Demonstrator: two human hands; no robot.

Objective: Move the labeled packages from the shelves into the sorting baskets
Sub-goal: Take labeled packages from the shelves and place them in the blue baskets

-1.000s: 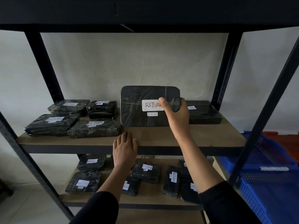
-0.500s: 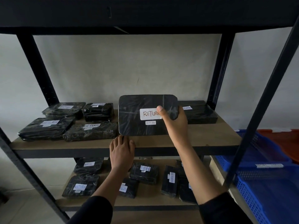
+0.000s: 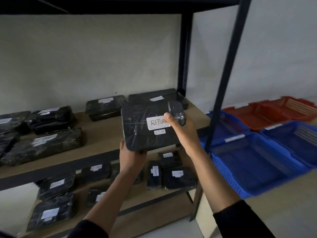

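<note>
Flat black film-wrapped package with white "RETURN" label (image 3: 147, 127) is held in front of the upper wooden shelf (image 3: 103, 134), clear of the board. Left hand (image 3: 132, 155) supports its lower corner; right hand (image 3: 181, 129) clamps its right edge, thumb over the label. Risks: slick wrap slipping; clipping the dark metal upright (image 3: 223, 83) en route to blue plastic baskets (image 3: 257, 162); picking the wrong basket, since basket labels are unreadable.

A plain pale wall (image 3: 85, 57) stands behind everything.

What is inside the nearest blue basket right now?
The nearest blue basket shows only its bare ribbed floor; no package is visible inside. Its far left corner is hidden behind the shelf post, so that part cannot be checked.
</note>
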